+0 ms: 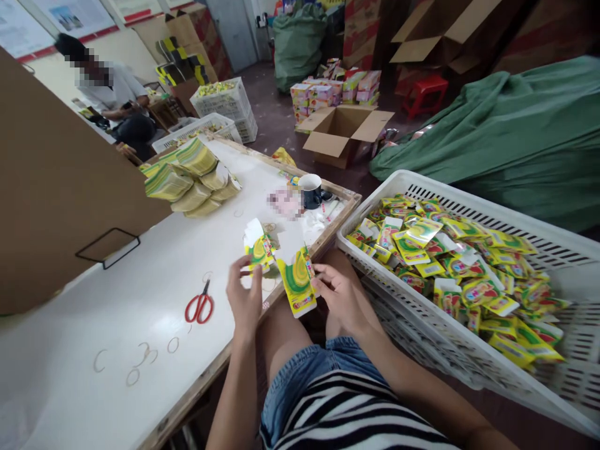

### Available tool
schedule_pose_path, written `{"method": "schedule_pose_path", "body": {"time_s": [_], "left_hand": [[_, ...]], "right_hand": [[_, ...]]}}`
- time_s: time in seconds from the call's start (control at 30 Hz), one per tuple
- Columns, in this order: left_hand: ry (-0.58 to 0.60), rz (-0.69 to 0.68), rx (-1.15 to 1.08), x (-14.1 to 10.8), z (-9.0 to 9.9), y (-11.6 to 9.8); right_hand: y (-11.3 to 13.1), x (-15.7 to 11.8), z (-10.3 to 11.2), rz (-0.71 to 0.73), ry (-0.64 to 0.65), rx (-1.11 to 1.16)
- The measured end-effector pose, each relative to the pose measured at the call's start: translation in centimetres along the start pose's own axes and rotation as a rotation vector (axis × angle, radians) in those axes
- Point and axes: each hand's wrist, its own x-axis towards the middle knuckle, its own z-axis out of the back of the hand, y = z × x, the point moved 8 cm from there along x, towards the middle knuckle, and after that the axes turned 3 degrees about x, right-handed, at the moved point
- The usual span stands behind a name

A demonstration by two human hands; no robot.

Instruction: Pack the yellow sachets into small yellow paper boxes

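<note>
A flattened-looking yellow and green carton [296, 279], with a white flap raised at its top, is over my lap beside the table edge. The thumb and fingers of my right hand [341, 295] pinch its right side. My left hand [244, 292] is at the table edge with thumb and fingers apart. Its fingertips come up against a small pile of similar cartons [260, 251] on the table; whether they press on it is hard to tell. Red-handled scissors [199, 306] lie to the left, among several loose rubber bands [173, 344].
At my right stands a white crate [398, 181] with many small cartons. Bundled cartons [194, 178] are stacked on the white table [154, 287]. A dark mug [311, 191] sits near its corner. An open cardboard box [344, 134] is on the floor; another person [112, 94] sits at far left.
</note>
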Motion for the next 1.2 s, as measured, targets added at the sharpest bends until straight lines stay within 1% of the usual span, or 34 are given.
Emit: {"method": "schedule_pose_path", "body": {"time_s": [0.07, 0.1, 0.13, 0.17, 0.27, 0.37, 0.43, 0.53, 0.63, 0.77, 0.87, 0.93, 1.03, 1.13, 1.2], "left_hand": [[0.300, 0.087, -0.350, -2.6, -2.8, -0.4], [0.398, 0.149, -0.484, -3.9, -3.8, -0.6], [0.464, 0.207, -0.582, -4.9, -4.6, -0.8], [0.494, 0.253, -0.644, -5.5, -5.2, -0.9], [0.530, 0.311, -0.717, -6.4, -6.1, -1.2], [0.578, 0.291, -0.738, -6.7, -6.8, -1.7], [0.589, 0.277, -0.757, -6.9, -7.0, -1.9], [0.527, 0.323, -0.771, -7.3, -7.1, -1.2], [0.470, 0.361, -0.718, -7.6, -7.0, -0.5], [0.456, 0.311, -0.624, -7.8, -7.0, -0.7], [0.398, 0.263, -0.593, -8.0, -6.4, -1.0], [0.417, 0.247, -0.593, -8.2, -6.2, -1.3], [0.525, 0.236, -0.619, -8.7, -6.1, -1.7], [0.634, 0.235, -0.647, -9.0, -6.0, -2.1], [0.699, 0.254, -0.679, -9.2, -6.1, -2.2]], "right_hand": [[0.4, -0.4, 0.0, -0.019, -0.015, 0.054], [0.5, -0.6, -0.1, -0.025, -0.017, 0.070], [0.6, -0.8, -0.2, -0.030, -0.009, 0.076], [0.7, -1.0, -0.4, -0.036, 0.004, 0.078], [0.7, -1.5, -0.8, -0.051, 0.035, 0.082], [0.7, -1.8, -0.6, -0.042, 0.033, 0.077], [0.6, -2.1, -0.2, -0.047, 0.029, 0.064], [0.1, -2.4, 0.1, -0.079, 0.041, 0.035], [-0.3, -2.7, 0.4, -0.094, 0.040, -0.029], [0.0, -2.7, 1.2, -0.001, -0.051, -0.198], [0.6, -2.7, 1.3, 0.077, -0.054, -0.292], [1.1, -2.7, 1.2, 0.125, -0.012, -0.309], [1.8, -2.6, 1.0, 0.173, 0.107, -0.318], [2.5, -2.4, 0.8, 0.192, 0.259, -0.316], [2.9, -2.2, 0.8, 0.195, 0.325, -0.336]]}}
